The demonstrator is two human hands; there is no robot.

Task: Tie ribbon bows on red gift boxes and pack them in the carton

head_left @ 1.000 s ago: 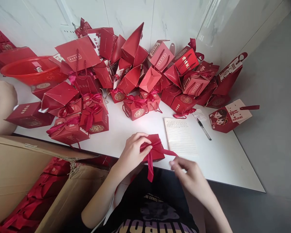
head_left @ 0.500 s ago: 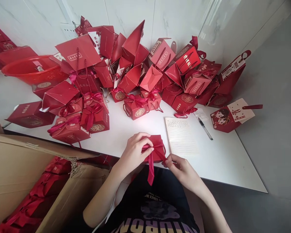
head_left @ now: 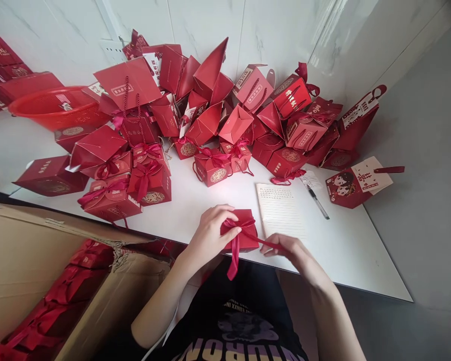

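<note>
A small red gift box (head_left: 251, 244) sits at the table's front edge, before my body. A dark red satin ribbon (head_left: 234, 258) is tied in a bow on its top, one tail hanging over the front. My left hand (head_left: 209, 229) is closed at the bow's left side, thumb and fingers pinching the ribbon at the knot. To the right of the box, my right hand (head_left: 295, 254) grips the other tail, which stretches taut from the knot into its fingers. The right fingertips are partly hidden by the hand's angle.
An open lined notebook (head_left: 281, 213) and a pen (head_left: 317, 201) lie to the right. Many red gift boxes (head_left: 214, 168) crowd the table's back. At left are a red plastic basket (head_left: 33, 108) and a cardboard carton (head_left: 93, 306) holding ribboned boxes.
My right hand has moved right, away from the box, drawing the ribbon tail out straight. The left hand stays at the knot, and the bow looks tighter.
</note>
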